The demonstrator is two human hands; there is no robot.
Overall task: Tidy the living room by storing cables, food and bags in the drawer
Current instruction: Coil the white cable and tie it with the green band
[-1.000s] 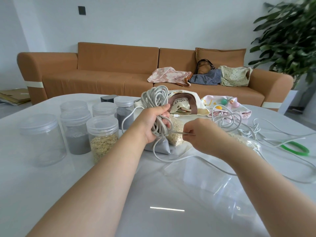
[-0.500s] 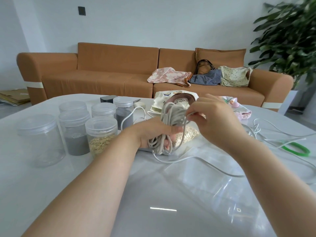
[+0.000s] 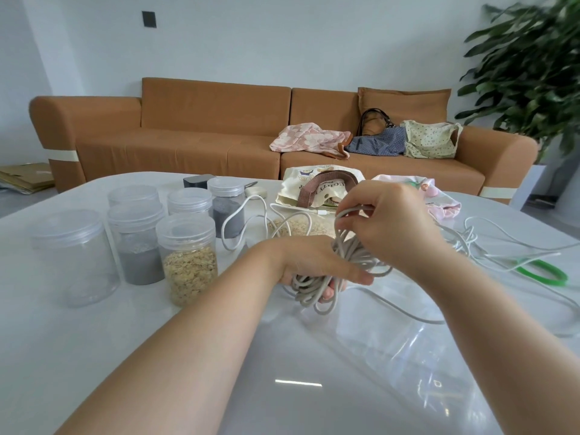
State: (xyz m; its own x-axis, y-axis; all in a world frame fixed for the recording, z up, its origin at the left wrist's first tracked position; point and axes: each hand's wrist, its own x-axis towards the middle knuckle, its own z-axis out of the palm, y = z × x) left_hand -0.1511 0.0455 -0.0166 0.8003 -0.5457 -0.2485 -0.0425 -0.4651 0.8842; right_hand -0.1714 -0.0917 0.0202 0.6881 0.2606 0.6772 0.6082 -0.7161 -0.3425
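My left hand (image 3: 314, 262) grips a coiled bundle of grey cable (image 3: 317, 288) just above the white table (image 3: 94, 356). My right hand (image 3: 389, 224) holds a loop of the same cable over the bundle's top. More white cables (image 3: 489, 246) trail loose across the table to the right, beside a green cable (image 3: 543, 273). A bag of oats (image 3: 301, 226) lies behind my hands. A cream tote bag (image 3: 314, 186) with brown straps and a pink bag (image 3: 439, 196) lie at the table's far side.
Several lidded clear jars (image 3: 188, 255), some with oats or grey powder, stand at the left. A clear plastic bag (image 3: 408, 346) lies flat in front of me. Three more bags (image 3: 376, 141) sit on the orange sofa (image 3: 188, 136). A potted plant (image 3: 533, 67) stands at the right.
My left hand has lowered the cable bundle toward the table and tipped it. My right hand went from pulling a strand low at the right to looping it over the bundle's top.
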